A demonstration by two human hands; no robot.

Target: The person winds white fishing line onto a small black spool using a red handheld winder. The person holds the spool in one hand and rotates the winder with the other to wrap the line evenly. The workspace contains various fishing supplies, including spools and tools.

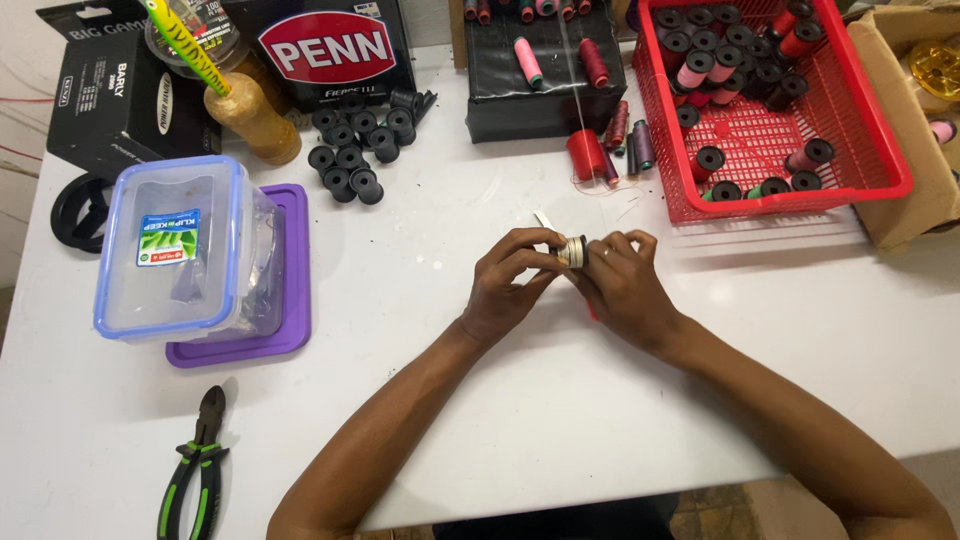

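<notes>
White matte table carries everything. Small cylindrical spool, pale tan thread wound on it, sits mid-table, well in front of the red mesh plastic basket. Left hand pinches one end with fingertips, right hand curls fingers round the other (a thin pale strip sticks up behind, kind unclear). Black empty bobbins cluster left of the basket; clear lidded tub on a purple lid farther left; green-handled cutters near the front edge.

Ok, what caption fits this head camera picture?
Two hands, left hand and right hand, hold a small spool over a white table.
</notes>
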